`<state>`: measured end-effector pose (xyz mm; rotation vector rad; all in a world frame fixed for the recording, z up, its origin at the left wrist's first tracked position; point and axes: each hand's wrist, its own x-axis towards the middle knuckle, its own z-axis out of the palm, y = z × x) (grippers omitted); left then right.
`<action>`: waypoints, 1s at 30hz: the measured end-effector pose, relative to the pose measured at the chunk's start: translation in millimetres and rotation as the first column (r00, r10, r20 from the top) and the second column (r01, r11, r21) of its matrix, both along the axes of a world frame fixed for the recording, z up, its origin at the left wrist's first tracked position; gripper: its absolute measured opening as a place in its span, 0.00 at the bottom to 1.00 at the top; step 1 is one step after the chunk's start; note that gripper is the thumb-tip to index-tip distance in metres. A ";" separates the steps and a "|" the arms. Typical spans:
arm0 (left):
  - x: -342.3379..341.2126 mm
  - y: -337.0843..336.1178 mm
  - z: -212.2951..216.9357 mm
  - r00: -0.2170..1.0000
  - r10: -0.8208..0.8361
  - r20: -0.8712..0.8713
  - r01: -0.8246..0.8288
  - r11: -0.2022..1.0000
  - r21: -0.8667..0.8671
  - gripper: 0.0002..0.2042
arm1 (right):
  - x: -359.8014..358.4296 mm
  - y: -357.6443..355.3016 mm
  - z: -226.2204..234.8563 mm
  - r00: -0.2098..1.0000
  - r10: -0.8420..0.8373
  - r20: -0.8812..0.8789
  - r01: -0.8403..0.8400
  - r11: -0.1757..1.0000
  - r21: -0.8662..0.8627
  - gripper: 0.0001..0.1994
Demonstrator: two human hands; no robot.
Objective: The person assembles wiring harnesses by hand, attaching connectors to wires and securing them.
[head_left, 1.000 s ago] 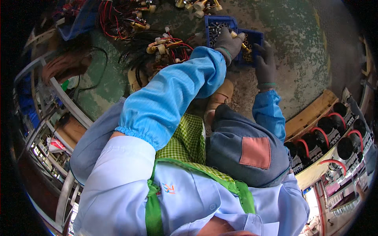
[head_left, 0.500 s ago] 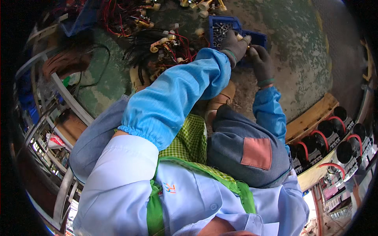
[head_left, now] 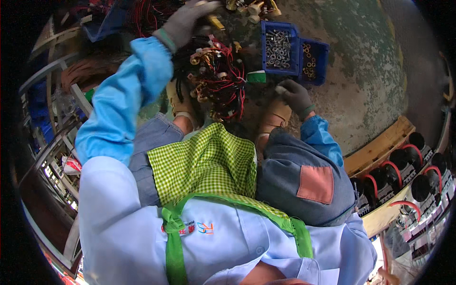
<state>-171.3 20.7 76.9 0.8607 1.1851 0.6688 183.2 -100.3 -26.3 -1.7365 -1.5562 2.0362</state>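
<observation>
My left hand (head_left: 184,24), in a grey glove, reaches out at the upper left, slightly blurred, over wires and fittings. Its fingers look stretched out, with a brass-coloured piece (head_left: 216,22) by them. My right hand (head_left: 295,97), also gloved, hangs below the blue bins with fingers curled in and pale tips together; what they hold, if anything, is hidden. Between my feet lies a heap of red and black wire harnesses (head_left: 221,78) with brass fittings. A green tag (head_left: 256,76) sticks out at its right side.
One blue bin (head_left: 263,47) holds silver bolts or nuts; the adjoining blue bin (head_left: 325,64) holds brass rings. More brass fittings (head_left: 255,8) lie at the far edge. At left is a metal frame (head_left: 71,102); at right, a wooden plank (head_left: 380,146) beside black parts with red loops.
My hands were together at the bins around a brass fitting. The left has swung away to the upper left; the right has dropped nearer my knee. Both bins now show their contents.
</observation>
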 end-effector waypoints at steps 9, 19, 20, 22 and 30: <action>-117.4 -86.2 -28.0 0.883 -0.356 -0.306 0.066 0.740 -0.669 0.31 | -25.8 54.3 58.4 0.968 0.249 0.034 -0.250 0.941 0.230 0.20; 0.7 -100.4 22.7 0.579 -0.815 -0.010 0.571 0.414 -0.709 0.30 | -147.6 100.3 21.8 0.647 0.674 0.357 -0.578 0.128 0.806 0.23; -3.3 -110.2 -4.0 0.330 -0.936 -0.124 0.700 0.331 -0.633 0.32 | -156.8 100.3 10.3 0.658 0.653 0.375 -0.494 -0.002 0.870 0.24; -5.3 -99.6 -25.0 -0.169 -0.956 -0.238 0.719 0.045 -0.693 0.32 | -163.6 103.7 42.0 0.482 0.750 0.454 -0.780 0.130 0.612 0.26; -18.3 -22.1 -59.0 0.167 -0.639 -0.751 0.745 0.580 -0.328 0.23 | -126.7 54.3 63.0 0.424 0.855 0.299 -0.887 0.326 0.326 0.36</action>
